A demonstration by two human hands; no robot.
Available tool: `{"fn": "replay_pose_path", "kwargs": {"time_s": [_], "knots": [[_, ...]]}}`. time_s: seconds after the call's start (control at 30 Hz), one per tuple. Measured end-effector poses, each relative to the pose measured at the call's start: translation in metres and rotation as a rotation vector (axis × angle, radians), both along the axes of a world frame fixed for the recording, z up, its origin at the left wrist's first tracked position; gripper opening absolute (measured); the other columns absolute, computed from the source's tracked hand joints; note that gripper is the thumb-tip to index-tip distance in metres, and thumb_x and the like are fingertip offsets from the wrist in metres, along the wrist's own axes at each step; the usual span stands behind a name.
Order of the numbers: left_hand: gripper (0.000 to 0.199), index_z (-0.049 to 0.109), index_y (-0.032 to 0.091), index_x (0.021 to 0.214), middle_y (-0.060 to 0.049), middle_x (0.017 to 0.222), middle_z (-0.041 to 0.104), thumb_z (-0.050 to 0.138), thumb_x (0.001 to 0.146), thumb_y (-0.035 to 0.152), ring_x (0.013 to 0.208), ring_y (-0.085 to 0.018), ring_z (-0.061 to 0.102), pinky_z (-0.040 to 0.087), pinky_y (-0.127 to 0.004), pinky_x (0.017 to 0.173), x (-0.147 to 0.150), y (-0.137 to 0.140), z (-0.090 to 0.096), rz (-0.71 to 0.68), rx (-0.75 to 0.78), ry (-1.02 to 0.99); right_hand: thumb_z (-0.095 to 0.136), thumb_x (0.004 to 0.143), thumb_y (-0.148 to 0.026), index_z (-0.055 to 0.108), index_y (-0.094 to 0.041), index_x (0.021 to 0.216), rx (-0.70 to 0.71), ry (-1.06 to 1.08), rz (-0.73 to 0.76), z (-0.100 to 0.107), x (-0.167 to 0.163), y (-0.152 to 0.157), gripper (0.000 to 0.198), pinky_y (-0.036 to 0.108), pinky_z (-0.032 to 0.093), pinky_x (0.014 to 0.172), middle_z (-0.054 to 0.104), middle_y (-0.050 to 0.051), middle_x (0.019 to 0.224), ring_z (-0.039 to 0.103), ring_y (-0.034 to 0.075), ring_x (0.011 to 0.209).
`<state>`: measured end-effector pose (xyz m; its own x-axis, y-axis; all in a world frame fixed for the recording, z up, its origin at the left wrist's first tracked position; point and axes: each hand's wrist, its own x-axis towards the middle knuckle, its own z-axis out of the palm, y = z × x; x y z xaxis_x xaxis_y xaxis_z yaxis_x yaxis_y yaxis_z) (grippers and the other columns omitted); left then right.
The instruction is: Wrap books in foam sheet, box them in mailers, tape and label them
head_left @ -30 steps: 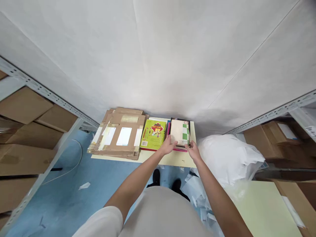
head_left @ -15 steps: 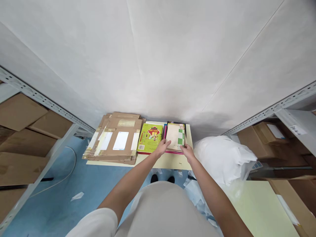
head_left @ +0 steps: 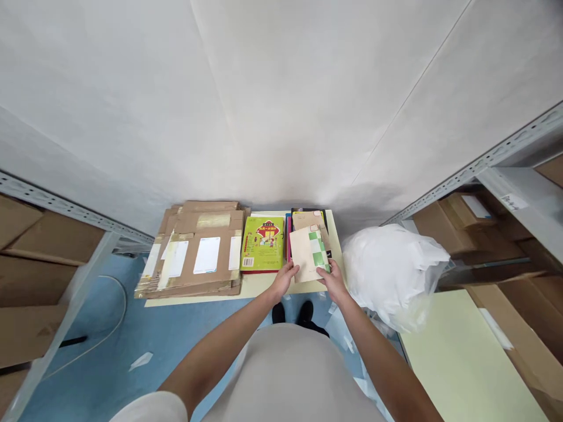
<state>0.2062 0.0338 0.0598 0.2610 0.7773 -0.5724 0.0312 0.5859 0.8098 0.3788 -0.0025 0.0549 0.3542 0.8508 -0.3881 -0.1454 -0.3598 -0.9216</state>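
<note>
Both my hands grip a thin cream book (head_left: 303, 253) with a green-and-white checked strip down its right side. My left hand (head_left: 284, 280) is closed on its lower left corner, thumb on top. At its lower right corner my right hand (head_left: 332, 280) is closed on it in the same way. The book is tilted and held over a stack of books, whose top one is a tan book (head_left: 308, 219). Just to the left lies a yellow-green book (head_left: 263, 243) with a barcode and red lettering.
Flattened cardboard boxes (head_left: 206, 234) with white labels are piled on the table's (head_left: 259, 287) left part. A bulging white plastic bag (head_left: 391, 275) stands at the right. Shelves with brown cartons (head_left: 35, 281) flank both sides. Paper scraps (head_left: 141, 361) lie on the blue floor.
The cream book has been lifted off the stack toward me and turned slightly, uncovering the tan book beneath. Both hands moved with it, and the camera view has shifted.
</note>
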Motion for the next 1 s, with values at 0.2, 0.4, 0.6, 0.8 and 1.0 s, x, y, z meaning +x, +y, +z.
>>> {"fn": "replay_pose_path", "kwargs": {"time_s": [0.2,0.4,0.6,0.8,1.0], "knots": [[0.068,0.048,0.024,0.131,-0.014,0.134,0.043,0.069,0.072,0.052,0.121,-0.029,0.045,0.043,-0.043,0.096,0.001,-0.022,0.033,-0.082,0.283,-0.030,0.060,0.077,-0.034,0.053,-0.020,0.106,0.080,-0.630,0.082,0.026,-0.028,-0.037,0.033,0.033,0.053,0.067,0.069,0.005,0.088,0.065,0.020,0.074],[0.065,0.045,0.030,0.129,-0.006,0.123,0.056,0.068,0.073,0.054,0.111,-0.023,0.056,0.049,-0.036,0.090,0.007,-0.049,0.051,0.180,0.001,-0.461,0.051,0.086,-0.023,0.059,-0.022,0.108,0.405,-1.071,0.159,0.050,-0.070,-0.065,0.024,0.036,0.052,0.085,0.068,0.009,0.111,0.064,0.023,0.101],[0.054,0.059,0.022,0.109,-0.006,0.102,0.069,0.071,0.067,0.053,0.103,-0.027,0.063,0.050,-0.037,0.088,0.006,-0.055,0.059,0.132,-0.173,-0.434,0.047,0.084,-0.017,0.061,-0.022,0.114,0.462,-1.305,0.309,0.067,-0.080,-0.077,0.034,0.042,0.047,0.091,0.064,0.010,0.118,0.057,0.026,0.106],[0.083,0.060,0.017,0.115,-0.012,0.112,0.068,0.040,0.069,0.083,0.116,-0.033,0.056,0.046,-0.044,0.096,0.025,-0.066,0.070,-0.036,-0.257,-0.495,0.048,0.083,-0.019,0.059,-0.024,0.119,0.404,-1.409,0.400,0.093,-0.058,-0.108,0.038,0.045,0.040,0.093,0.058,0.010,0.127,0.054,0.027,0.108],[0.067,0.051,0.021,0.126,-0.009,0.115,0.068,0.064,0.073,0.059,0.111,-0.032,0.060,0.048,-0.046,0.093,0.065,-0.074,0.077,-0.043,-0.194,-0.453,0.055,0.084,-0.039,0.054,-0.023,0.126,0.412,-1.228,0.391,0.112,-0.002,-0.155,0.045,0.048,0.038,0.096,0.058,0.011,0.129,0.054,0.029,0.111]]}}
